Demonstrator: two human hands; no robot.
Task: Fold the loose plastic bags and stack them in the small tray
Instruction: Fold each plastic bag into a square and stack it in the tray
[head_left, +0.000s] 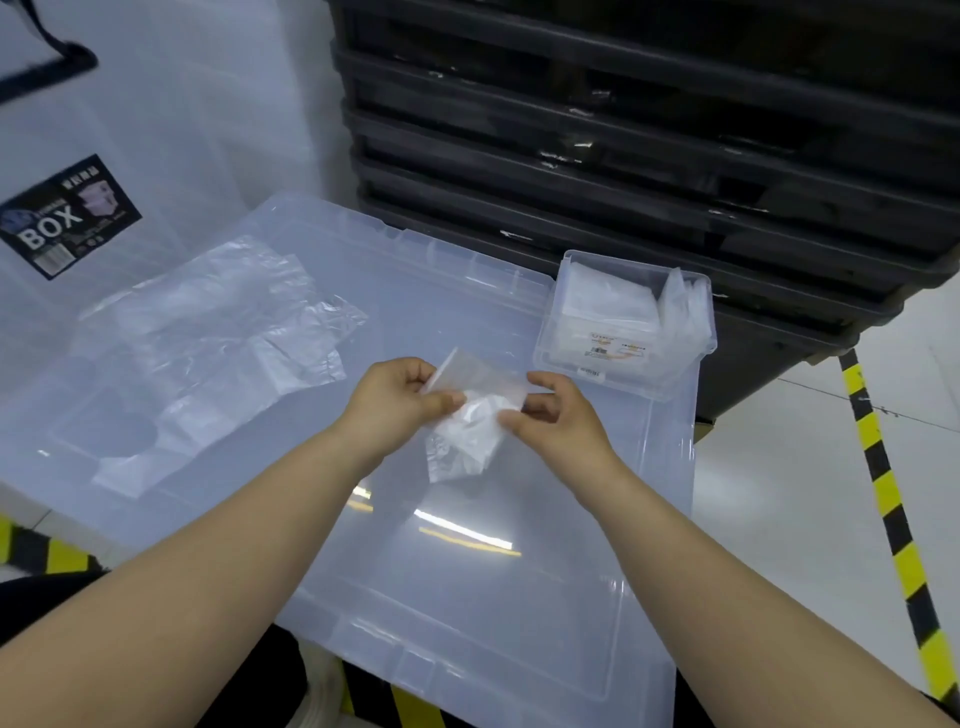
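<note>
A small clear plastic bag (470, 415), partly folded, hangs above the translucent lid (467, 597) that serves as the work surface. My left hand (397, 402) pinches its left edge and my right hand (553, 415) pinches its right edge, both at the bag's top. A pile of loose, flattened plastic bags (208, 353) lies on the lid to the left. The small clear tray (623, 371) stands at the lid's far right corner, holding a stack of folded bags (605, 301) and a few more standing on edge at its right side.
A stack of black crates (649, 130) rises behind the tray. A large clear storage box with a "BOX" label (67, 215) stands at the far left. Yellow-and-black floor tape (893, 519) runs along the right on the pale floor.
</note>
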